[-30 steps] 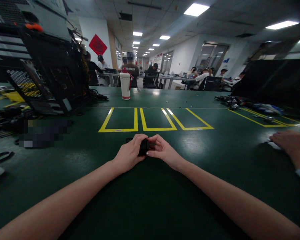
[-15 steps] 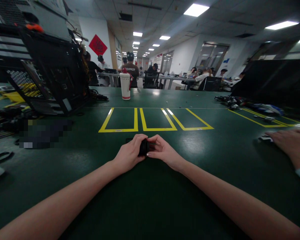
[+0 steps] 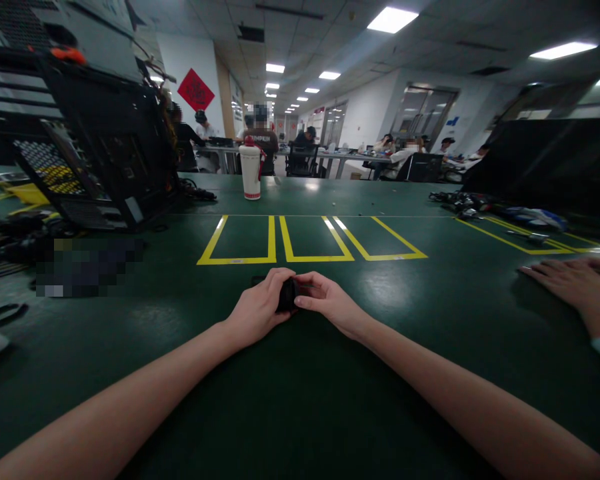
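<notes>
My left hand [image 3: 263,305] is wrapped around a small black object [image 3: 286,296], low over the green tabletop [image 3: 300,380]. From the other side, my right hand [image 3: 325,303] grips the right end of the same object, with the thumb near me and the fingers behind. Both palms and fingers cover much of it, so its kind does not show. A dark flat part pokes out beyond my left fingers. In front of my hands, three yellow tape outlines [image 3: 316,259] mark the table.
At the left stands an open black computer case [image 3: 105,147] beside tangled cables. A white tumbler [image 3: 251,172] with a red lid stands farther back. On the right, another person's hand [image 3: 575,287] rests on the table, near cables and metal parts [image 3: 530,238]. People sit at desks behind.
My right thumb has shifted slightly up on the black object, while my left hand stays put. The other person's hand at the right has moved a little left, over a shiny item.
</notes>
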The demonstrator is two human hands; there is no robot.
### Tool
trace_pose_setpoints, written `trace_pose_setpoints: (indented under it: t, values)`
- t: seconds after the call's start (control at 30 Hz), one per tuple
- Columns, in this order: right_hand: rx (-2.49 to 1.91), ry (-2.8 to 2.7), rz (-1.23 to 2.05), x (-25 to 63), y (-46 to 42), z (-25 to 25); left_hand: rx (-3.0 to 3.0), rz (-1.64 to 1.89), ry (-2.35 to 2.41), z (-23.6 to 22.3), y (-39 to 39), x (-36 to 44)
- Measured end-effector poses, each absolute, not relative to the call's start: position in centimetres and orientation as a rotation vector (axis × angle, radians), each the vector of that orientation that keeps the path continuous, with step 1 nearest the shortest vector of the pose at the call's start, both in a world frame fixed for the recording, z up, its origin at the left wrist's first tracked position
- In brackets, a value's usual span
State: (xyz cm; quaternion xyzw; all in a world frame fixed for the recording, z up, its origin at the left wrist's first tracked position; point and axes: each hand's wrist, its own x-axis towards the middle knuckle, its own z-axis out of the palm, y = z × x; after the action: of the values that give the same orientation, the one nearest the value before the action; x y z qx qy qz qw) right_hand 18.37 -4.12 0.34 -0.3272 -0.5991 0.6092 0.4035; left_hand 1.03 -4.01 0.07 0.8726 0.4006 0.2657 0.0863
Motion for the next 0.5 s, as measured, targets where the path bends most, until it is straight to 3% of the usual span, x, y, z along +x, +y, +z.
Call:
trace_pose_setpoints:
  t: [0.5]
  values:
    - [-0.861, -1.493, 1.494, 18.22, -3.89, 0.06, 2.598, 0.820, 1.186, -0.10, -3.91, 1.05]
